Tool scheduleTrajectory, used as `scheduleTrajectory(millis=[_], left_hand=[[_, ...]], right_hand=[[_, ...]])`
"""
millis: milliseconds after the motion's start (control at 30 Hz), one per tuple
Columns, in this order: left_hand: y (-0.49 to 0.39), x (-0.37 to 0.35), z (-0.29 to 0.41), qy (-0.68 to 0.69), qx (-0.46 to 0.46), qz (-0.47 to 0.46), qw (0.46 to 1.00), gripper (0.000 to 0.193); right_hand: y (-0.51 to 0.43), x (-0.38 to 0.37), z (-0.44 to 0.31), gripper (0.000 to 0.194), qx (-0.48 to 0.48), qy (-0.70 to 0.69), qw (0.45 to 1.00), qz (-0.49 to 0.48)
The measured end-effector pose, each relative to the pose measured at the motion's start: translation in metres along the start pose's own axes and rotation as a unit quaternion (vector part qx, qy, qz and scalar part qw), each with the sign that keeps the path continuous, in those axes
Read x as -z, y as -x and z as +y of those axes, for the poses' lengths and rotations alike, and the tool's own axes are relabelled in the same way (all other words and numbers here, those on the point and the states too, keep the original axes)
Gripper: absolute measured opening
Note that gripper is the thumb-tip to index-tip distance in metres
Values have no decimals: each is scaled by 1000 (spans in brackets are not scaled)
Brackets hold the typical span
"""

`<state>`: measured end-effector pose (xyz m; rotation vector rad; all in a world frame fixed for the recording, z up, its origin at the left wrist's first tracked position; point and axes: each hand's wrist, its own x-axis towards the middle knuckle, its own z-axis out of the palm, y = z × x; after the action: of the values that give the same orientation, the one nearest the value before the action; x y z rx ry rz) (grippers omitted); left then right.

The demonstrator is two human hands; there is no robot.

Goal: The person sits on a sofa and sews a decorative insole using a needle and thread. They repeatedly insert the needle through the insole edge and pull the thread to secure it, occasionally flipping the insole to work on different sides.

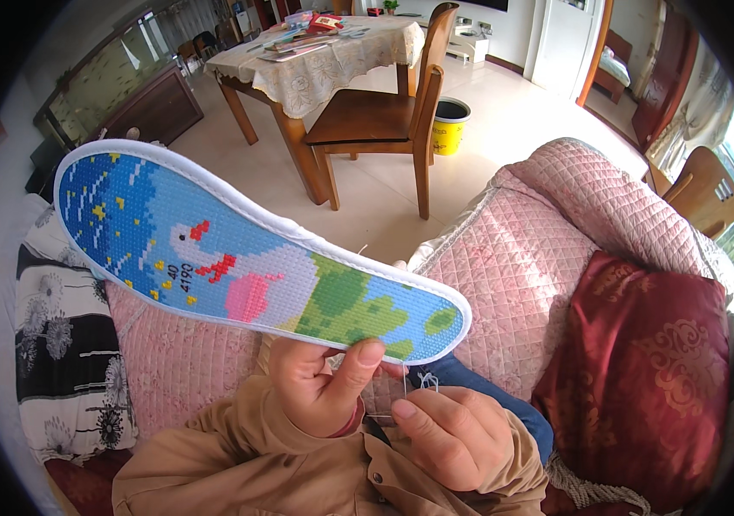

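An embroidered cross-stitch insole (263,258) with a white edge spans the left and middle of the view, its toe end at the upper left. Its picture shows a white bird, a pink patch, green leaf shapes and blue ground. My left hand (325,387) grips the lower edge near the heel, thumb on the stitched face. Just below and to the right, my right hand (454,432) pinches with thumb and curled fingers. A pale thread (405,380) runs from the insole's heel edge down to those fingertips, with loops of thread above the knuckles. No needle can be made out.
A pink quilted sofa cover (502,284) lies around me, with a dark red cushion (650,374) at right and a black-and-white patterned cloth (67,348) at left. Beyond stand a wooden chair (373,119), a cloth-covered table (309,71) bearing papers, and a yellow bin (449,132).
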<state>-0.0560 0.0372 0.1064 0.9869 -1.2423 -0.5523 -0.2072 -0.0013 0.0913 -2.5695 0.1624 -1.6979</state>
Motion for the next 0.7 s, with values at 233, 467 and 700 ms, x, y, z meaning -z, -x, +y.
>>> scheduleTrajectory(millis=[233,467,700], left_hand=[[0,1,0,11,1,12,1000,31],[-1,0,-1,18,-1,15,1000,30],[-1,8,-1,49,-8,-36,998,28]], right_hand=[[2,5,2,33,-48,45,998,5],[1,2,1,31,-38,27,999,-11],[0,-1,-6,31,-140,34,990,6]])
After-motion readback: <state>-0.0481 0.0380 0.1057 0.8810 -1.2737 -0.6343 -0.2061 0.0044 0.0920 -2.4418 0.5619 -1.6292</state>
